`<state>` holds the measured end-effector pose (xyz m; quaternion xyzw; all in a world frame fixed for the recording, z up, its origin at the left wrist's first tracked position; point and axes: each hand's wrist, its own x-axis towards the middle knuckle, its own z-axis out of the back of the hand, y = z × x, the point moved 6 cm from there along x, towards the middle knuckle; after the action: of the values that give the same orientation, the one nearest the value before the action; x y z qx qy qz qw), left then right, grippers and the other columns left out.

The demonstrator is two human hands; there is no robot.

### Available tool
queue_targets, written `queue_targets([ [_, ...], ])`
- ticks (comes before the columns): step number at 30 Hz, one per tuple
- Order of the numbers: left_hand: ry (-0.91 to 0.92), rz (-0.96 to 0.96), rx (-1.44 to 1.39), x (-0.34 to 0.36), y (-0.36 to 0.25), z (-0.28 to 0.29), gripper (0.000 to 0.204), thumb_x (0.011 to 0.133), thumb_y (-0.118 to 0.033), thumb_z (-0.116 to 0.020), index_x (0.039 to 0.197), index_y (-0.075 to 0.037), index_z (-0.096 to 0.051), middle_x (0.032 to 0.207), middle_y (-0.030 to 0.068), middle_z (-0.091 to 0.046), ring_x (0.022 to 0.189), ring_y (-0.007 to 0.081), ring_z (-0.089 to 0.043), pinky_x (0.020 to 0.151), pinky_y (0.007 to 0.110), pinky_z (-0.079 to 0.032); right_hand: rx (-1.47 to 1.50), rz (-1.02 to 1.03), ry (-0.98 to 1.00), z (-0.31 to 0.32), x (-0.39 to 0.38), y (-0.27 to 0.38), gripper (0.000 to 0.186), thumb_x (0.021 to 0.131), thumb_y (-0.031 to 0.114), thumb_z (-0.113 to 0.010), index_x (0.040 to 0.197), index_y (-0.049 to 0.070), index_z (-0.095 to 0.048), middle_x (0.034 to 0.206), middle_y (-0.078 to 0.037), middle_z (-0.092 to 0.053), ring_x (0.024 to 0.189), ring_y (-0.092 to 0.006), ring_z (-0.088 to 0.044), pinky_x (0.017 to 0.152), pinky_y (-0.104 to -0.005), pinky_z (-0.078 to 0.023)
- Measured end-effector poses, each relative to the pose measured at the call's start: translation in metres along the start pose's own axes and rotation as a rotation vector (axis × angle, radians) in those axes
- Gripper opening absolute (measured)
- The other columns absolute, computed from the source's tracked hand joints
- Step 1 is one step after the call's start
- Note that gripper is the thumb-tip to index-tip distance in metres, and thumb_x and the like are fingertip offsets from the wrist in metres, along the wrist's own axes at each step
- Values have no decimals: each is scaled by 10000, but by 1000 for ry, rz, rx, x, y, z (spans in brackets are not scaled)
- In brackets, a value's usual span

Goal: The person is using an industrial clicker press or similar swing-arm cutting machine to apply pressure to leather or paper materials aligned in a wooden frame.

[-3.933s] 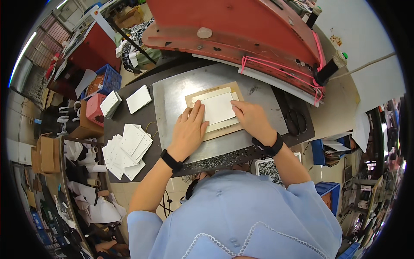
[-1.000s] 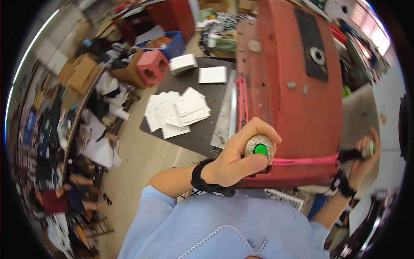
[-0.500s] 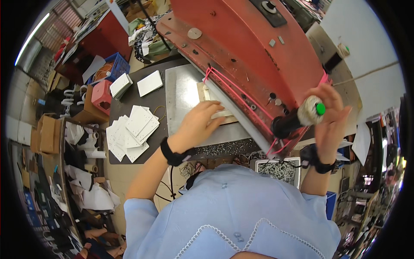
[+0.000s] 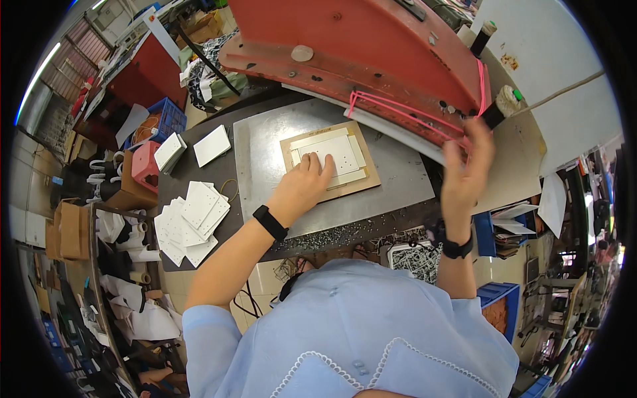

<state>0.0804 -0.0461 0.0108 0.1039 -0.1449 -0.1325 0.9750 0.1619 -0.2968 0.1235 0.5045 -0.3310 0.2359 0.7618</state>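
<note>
My left hand lies with its fingers apart on a white card dotted with small holes. The card sits inside a pale frame on a brown cutting die board, which rests on a metal plate. My right hand, somewhat blurred, is raised with fingers spread and nothing visible in it. It is close to the near right end of the red press arm and its pink cord. A black handle wrapped with pale string and tipped green stands just beyond that hand.
Loose white cards overlap at the table's left, with two neater card stacks behind. Small punched scraps litter the table's near edge. Below it stands a white bin of scraps; a blue crate is at right.
The red press arm has swung back and to the right, uncovering the die board and card. My right hand has come off the handle and moved left; my left hand now rests on the card.
</note>
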Motion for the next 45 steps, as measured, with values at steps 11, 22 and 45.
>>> queue_targets([
  [11,-188,86,-253,-5,16,5,403,882,-81,-587,1280,-37,-543,1119,183,-656,985,300,-669,738,376,-583,136,-671,926,-138,-74,-41,336,989,306,-534,990,3,-680,985,-132,-679,900,-293,-642,732,-369,-489],
  [22,-312,685,-1030,-23,59,11,223,991,-194,-549,1128,-36,-628,708,179,-645,639,261,-659,575,372,-492,159,-109,909,-156,-78,17,248,917,207,-609,1026,-2,-686,1036,-153,-658,978,-319,-617,834,-390,-485],
  [45,5,591,-360,-154,224,-33,524,833,-249,-726,1269,-12,-558,1351,215,-542,1249,379,-508,1027,440,-431,51,168,882,-168,-83,22,109,866,101,-634,930,14,-640,992,-114,-607,967,-316,-562,863,-398,-444],
])
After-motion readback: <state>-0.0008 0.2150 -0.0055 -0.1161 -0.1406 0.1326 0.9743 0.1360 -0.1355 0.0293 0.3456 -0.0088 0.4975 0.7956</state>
